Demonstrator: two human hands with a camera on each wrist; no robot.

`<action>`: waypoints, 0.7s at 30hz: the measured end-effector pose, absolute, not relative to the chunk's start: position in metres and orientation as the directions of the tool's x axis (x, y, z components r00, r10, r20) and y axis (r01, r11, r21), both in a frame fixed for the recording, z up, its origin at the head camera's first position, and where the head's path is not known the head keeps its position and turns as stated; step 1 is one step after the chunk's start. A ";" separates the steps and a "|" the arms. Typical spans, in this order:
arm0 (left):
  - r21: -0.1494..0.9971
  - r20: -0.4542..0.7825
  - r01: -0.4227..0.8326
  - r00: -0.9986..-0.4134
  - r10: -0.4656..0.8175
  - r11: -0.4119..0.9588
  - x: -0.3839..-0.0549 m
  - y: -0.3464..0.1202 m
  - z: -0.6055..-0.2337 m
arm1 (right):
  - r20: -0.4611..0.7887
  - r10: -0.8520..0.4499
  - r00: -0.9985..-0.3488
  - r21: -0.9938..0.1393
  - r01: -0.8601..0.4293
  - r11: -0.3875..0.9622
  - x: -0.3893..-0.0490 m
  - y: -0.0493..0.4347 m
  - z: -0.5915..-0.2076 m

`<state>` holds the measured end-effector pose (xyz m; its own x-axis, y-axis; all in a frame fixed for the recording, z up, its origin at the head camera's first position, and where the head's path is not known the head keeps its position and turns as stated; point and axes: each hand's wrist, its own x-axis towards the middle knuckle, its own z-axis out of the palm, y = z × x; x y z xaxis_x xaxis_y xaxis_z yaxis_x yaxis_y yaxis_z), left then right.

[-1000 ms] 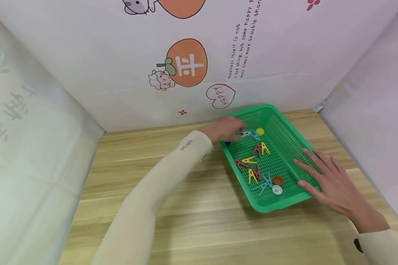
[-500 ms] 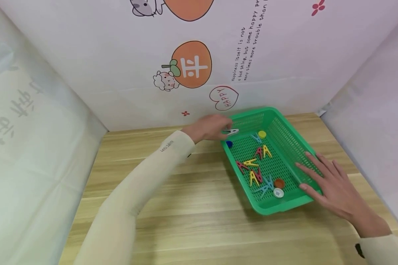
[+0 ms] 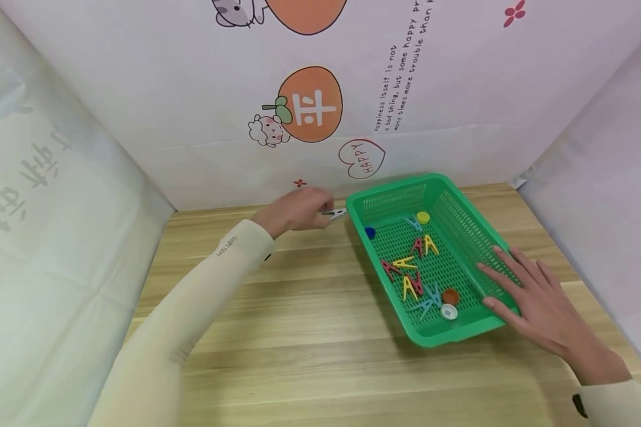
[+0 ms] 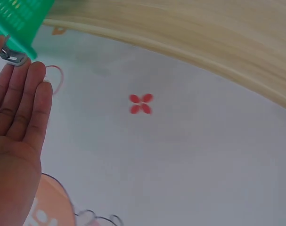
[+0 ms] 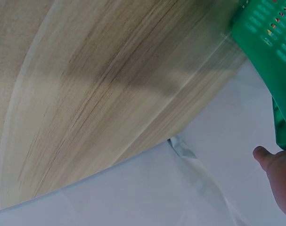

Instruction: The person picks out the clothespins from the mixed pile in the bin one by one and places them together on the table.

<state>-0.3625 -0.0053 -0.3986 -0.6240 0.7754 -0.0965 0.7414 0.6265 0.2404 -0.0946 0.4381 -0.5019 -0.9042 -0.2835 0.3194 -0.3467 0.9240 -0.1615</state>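
Observation:
My left hand (image 3: 301,210) pinches a white clothespin (image 3: 338,213) between thumb and fingertips, just outside the back left corner of a green basket (image 3: 380,274). The left wrist view shows the clothespin (image 4: 13,57) at the tips of the left hand's (image 4: 20,113) long, extended fingers, close to the basket's edge. My right hand (image 3: 545,308) rests on the basket's right rim with its fingers spread over the inner wall. Only part of the right hand (image 5: 280,176) appears in its wrist view, beside the basket (image 5: 270,66).
Inside the basket lie red, yellow (image 3: 404,262) and blue clothespins, plus a yellow cap (image 3: 422,217), a blue cap (image 3: 370,233), a brown cap (image 3: 450,296) and a white cap (image 3: 448,312). The wooden table (image 3: 278,350) meets printed white sheets (image 3: 192,118) at the back and sides.
My left hand has lifted the white clothespin out of the basket and moved left past its rim. My right hand stays on the right rim.

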 end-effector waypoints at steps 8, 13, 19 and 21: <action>0.254 -0.119 0.686 -0.677 0.726 0.682 -0.357 -0.046 -0.407 | 0.323 -0.285 -0.903 -0.161 -0.349 0.923 -0.095 0.437 -0.502; 0.295 -0.110 0.636 -0.719 0.686 0.713 -0.353 -0.073 -0.420 | 0.319 -0.282 -0.905 -0.163 -0.345 0.924 -0.095 0.436 -0.503; 0.310 -0.095 0.568 -0.780 0.619 0.763 -0.350 -0.107 -0.435 | 0.322 -0.279 -0.904 -0.159 -0.343 0.926 -0.094 0.435 -0.502; 0.314 -0.092 0.547 -0.796 0.598 0.776 -0.349 -0.118 -0.440 | 0.322 -0.280 -0.904 -0.159 -0.343 0.926 -0.094 0.435 -0.501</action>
